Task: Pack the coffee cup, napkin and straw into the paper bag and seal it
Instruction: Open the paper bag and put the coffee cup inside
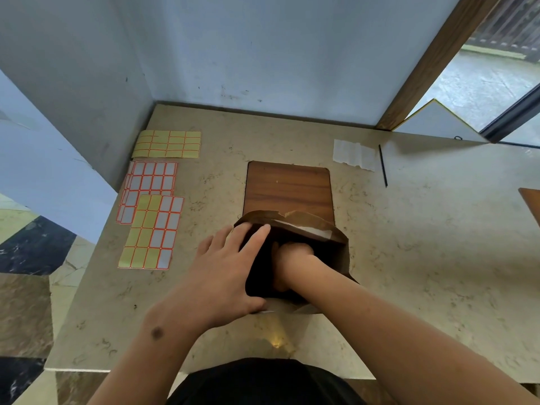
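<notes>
the left hand [225, 276] lies spread over the nine o'clock side of the paper bag [340, 252], its fingers [257, 238] stretched flat across the rim and the thumb hooked at the near edge, so it holds the mouth wide rather than clenching anything. the right hand [292, 258] is plunged through the opening from the five o'clock side, wrist and knuckles showing and the fingers lost in the dark interior; i cannot tell whether it is open or wrapped round something down there. the coffee cup is not visible, and the shadow inside the bag hides whatever it contains. the bag stands upright near the front middle of the table [423, 258], its far lip folded outward with a pale strip showing along the twelve o'clock edge. just beyond it at twelve o'clock lies a dark wooden board [287, 187], flat on the marbled beige top, its near edge covered by the bag. toward one o'clock, well apart from the bag, the white napkin [354, 155] rests flat and creased, and just beside it on the three o'clock side the thin black straw [383, 165] lies on the table, running roughly front to back. out at ten o'clock, near the wall corner, several sheets of label stickers [152, 229] lie overlapped, yellow and white with orange borders.
</notes>
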